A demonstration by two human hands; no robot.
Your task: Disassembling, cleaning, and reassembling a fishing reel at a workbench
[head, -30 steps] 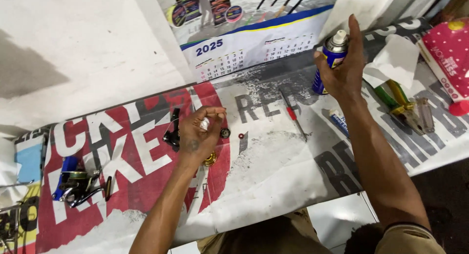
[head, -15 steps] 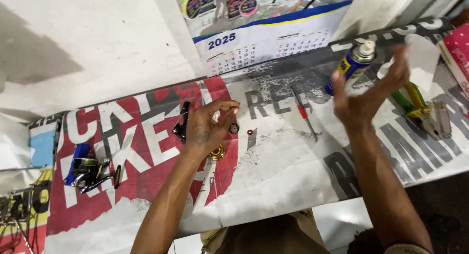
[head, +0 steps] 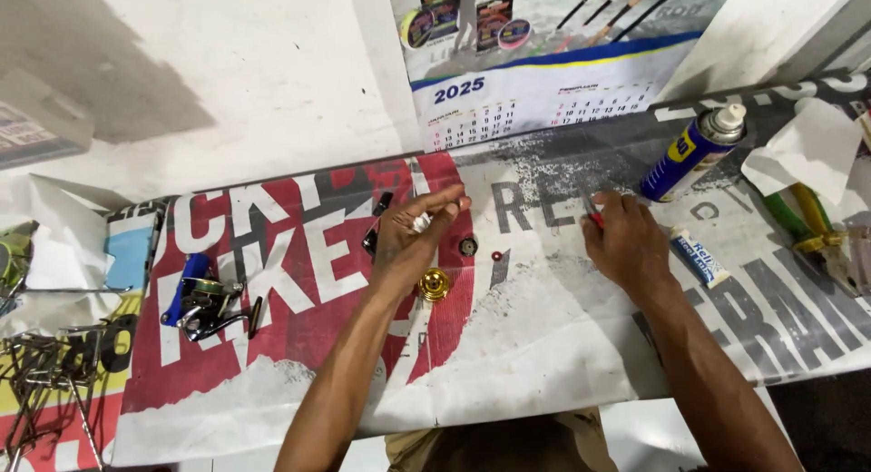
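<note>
Bench cover: a printed banner (head: 299, 345) in red, white and grey lies over the work surface, its near edge just in front of the person.
Left hand: the left hand (head: 410, 240) hovers over the red part of the banner, its fingertips pinched together on a small white part (head: 421, 222).
Gold knob: a round gold knob (head: 434, 284) sits on the banner just below the left hand, close to the wrist.
Small parts: a dark round washer (head: 468, 246) and a tiny red ring (head: 496, 255) lie between the two hands, near each other but apart.
Right hand: the right hand (head: 628, 240) rests knuckles up on the grey part, fingers curled onto a red-handled tool (head: 592, 213); how firmly it grips, I cannot tell.
Tube: a small white and blue tube (head: 699, 257) lies just right of the right hand.
Reel: a fishing reel with a blue part (head: 207, 301) lies well to the left.
Spray can: a blue and yellow can (head: 694, 152) lies tilted farther back on the right.
Wall: a calendar (head: 535, 82) hangs behind the bench.
</note>
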